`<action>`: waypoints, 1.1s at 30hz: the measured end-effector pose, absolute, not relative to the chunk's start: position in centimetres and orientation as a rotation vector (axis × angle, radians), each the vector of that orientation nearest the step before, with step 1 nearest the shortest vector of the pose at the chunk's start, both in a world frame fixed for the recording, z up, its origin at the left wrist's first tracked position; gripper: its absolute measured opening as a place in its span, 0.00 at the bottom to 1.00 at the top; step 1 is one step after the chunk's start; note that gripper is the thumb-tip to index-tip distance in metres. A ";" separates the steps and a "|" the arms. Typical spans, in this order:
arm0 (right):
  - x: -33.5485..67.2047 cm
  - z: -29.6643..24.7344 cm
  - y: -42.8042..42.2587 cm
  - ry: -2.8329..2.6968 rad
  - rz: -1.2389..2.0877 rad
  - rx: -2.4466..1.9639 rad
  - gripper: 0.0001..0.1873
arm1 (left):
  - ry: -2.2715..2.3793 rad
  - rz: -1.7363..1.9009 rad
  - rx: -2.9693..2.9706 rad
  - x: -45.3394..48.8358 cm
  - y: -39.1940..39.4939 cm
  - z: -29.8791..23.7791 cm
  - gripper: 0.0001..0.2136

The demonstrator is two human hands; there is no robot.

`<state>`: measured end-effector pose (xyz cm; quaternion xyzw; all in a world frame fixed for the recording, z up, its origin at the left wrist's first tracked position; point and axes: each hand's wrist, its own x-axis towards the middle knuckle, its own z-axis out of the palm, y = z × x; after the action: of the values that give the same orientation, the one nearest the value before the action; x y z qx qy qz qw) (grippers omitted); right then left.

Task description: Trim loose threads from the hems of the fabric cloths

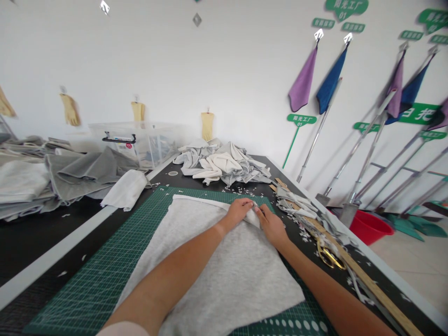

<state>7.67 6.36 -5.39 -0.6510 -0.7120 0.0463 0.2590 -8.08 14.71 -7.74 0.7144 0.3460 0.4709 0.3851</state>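
Observation:
A light grey fleece cloth (217,266) lies flat on a green cutting mat (101,266), its far edge folded over. My left hand (239,210) and my right hand (271,226) meet at the far right corner of the cloth. Their fingertips pinch the folded edge there, nearly touching each other. Brass-handled scissors (329,252) rest to the right of my right hand, beside a long wooden ruler (364,280). Strips of grey cloth offcuts (294,203) lie just beyond my right hand.
A heap of crumpled grey and white cloth (220,163) sits at the table's far end, with small scraps scattered around. Folded stacks (24,182) and a clear plastic box (140,144) stand to the left. A red basin (369,226) and mops (350,154) are on the right.

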 end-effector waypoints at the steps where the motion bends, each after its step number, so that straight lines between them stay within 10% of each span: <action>1: 7.6 -5.4 6.3 -1.928 0.116 -1.774 0.24 | 0.894 1.207 1.820 -8.1 14.7 -7.7 0.14; 33: 7.6 -5.4 6.5 -1.937 0.131 -1.770 0.24 | 0.868 1.205 1.839 -8.1 14.6 -8.0 0.14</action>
<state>7.58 6.45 -5.35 -0.6517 -0.7129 0.0483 0.2544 -8.11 14.56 -7.96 0.7198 0.3397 0.4719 0.3793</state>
